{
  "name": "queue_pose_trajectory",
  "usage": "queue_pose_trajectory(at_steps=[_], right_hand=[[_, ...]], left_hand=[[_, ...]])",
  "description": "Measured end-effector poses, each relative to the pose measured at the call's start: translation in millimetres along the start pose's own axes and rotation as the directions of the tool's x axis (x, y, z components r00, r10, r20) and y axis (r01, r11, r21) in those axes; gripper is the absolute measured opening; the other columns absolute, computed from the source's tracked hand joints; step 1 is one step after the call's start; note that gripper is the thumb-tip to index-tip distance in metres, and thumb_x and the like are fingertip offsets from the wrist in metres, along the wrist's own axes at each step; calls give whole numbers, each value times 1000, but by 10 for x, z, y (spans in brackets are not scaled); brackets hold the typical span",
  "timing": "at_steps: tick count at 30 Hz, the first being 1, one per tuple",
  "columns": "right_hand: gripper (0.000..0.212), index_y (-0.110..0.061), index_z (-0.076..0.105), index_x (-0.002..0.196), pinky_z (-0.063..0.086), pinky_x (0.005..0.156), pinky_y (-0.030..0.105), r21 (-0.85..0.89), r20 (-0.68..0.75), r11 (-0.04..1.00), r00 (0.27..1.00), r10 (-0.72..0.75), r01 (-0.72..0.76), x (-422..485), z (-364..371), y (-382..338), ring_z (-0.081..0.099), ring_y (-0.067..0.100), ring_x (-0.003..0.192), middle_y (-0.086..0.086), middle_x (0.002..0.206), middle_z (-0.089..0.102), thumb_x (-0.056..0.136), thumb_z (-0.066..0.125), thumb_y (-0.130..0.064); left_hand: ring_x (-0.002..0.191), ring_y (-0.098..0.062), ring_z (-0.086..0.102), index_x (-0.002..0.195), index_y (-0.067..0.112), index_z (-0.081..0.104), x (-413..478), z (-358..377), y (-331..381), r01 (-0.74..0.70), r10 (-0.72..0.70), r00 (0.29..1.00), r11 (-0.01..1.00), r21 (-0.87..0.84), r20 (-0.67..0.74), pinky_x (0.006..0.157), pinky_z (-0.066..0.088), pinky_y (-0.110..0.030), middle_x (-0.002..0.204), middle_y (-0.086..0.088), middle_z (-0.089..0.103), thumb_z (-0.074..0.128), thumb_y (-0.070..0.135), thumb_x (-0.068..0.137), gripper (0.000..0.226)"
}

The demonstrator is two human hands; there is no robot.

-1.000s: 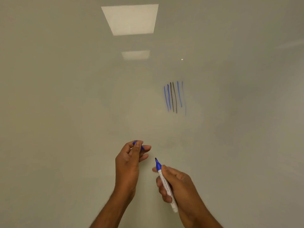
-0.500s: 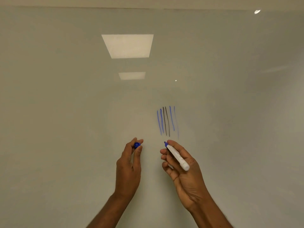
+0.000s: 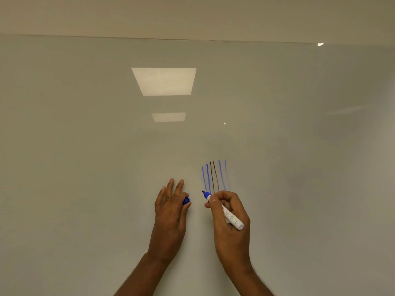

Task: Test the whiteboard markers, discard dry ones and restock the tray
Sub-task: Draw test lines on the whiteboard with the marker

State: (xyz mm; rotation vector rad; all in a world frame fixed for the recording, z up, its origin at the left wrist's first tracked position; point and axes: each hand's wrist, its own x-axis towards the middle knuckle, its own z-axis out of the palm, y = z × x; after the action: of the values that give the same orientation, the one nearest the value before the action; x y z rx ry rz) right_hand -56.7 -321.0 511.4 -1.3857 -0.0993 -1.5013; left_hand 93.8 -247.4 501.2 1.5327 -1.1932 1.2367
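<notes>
Both forearms are raised from the lower edge, close together but apart. The left hand [image 3: 171,208] is turned back to the camera, fingers stretched upward, a cap [image 3: 186,200] pinched at the thumb side. The right hand [image 3: 229,218] is curled round a marker [image 3: 232,216].

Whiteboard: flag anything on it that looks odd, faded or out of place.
Only one thing: the rightmost blue stroke is far paler than the other strokes beside it, which may mean low ink. The whiteboard itself shows no damage.
</notes>
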Motion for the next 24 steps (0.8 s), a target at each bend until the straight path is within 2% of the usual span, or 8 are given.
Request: queue_pose_trajectory(at_steps=[3,5,7,9,12,16,20,24], right_hand=[[26,-24,65,107,58,71,24,-84,-11,992,995,-101,100,107,22,140,68,14,85,-7,94,70,87,68,-39],[35,-28,64,114,58,79,27,-123,-11,978,985,-170,167,184,49,182,68,15,95,-9,104,69,86,66,-48],[32,-40,62,115,57,83,27,-156,-6,964,976,-220,216,255,87,188,67,13,99,-15,108,67,85,63,-54],[25,-49,58,111,56,84,28,-191,3,947,965,-262,257,315,123,197,66,11,99,-18,107,67,87,61,-51],[25,-52,54,109,55,84,26,-242,12,924,953,-302,296,378,174,246,65,10,97,-23,105,63,85,61,-48],[31,-54,49,109,54,83,25,-267,19,901,937,-350,342,449,233,307,64,9,94,-31,104,56,84,64,-42],[28,-57,51,108,51,82,25,-261,19,881,915,-403,394,473,243,372,63,2,91,-41,99,56,85,62,-45],[28,-59,54,108,49,80,20,-299,18,870,914,-406,392,328,150,485,62,6,92,-38,101,56,85,61,-44]], left_hand=[[157,-14,14,143,21,50,21,51,-68,-18,18,1000,1000,10,-26,127,14,-28,167,23,17,32,46,110,45],[157,-12,15,143,22,47,34,61,-69,-57,59,997,997,46,-44,127,13,-28,167,21,17,34,42,110,42],[156,-14,20,138,16,54,46,67,-60,-114,120,992,988,108,-48,128,14,-31,165,10,29,36,38,109,40],[155,-18,25,132,13,59,57,70,-54,-142,150,987,980,142,-49,127,17,-37,159,-2,40,39,36,109,39],[154,-21,28,131,17,56,61,78,-68,-173,185,982,964,201,-46,127,20,-42,156,-8,44,39,36,109,34],[155,-22,27,134,18,53,61,94,-87,-193,209,977,950,247,-43,128,17,-42,156,-9,44,40,37,109,35],[154,-25,28,136,17,53,58,106,-102,-201,222,974,939,279,-46,128,16,-42,156,-11,45,39,36,110,35],[154,-25,28,136,16,53,54,113,-103,-197,222,973,937,288,-57,127,18,-44,156,-11,45,42,35,108,36]])
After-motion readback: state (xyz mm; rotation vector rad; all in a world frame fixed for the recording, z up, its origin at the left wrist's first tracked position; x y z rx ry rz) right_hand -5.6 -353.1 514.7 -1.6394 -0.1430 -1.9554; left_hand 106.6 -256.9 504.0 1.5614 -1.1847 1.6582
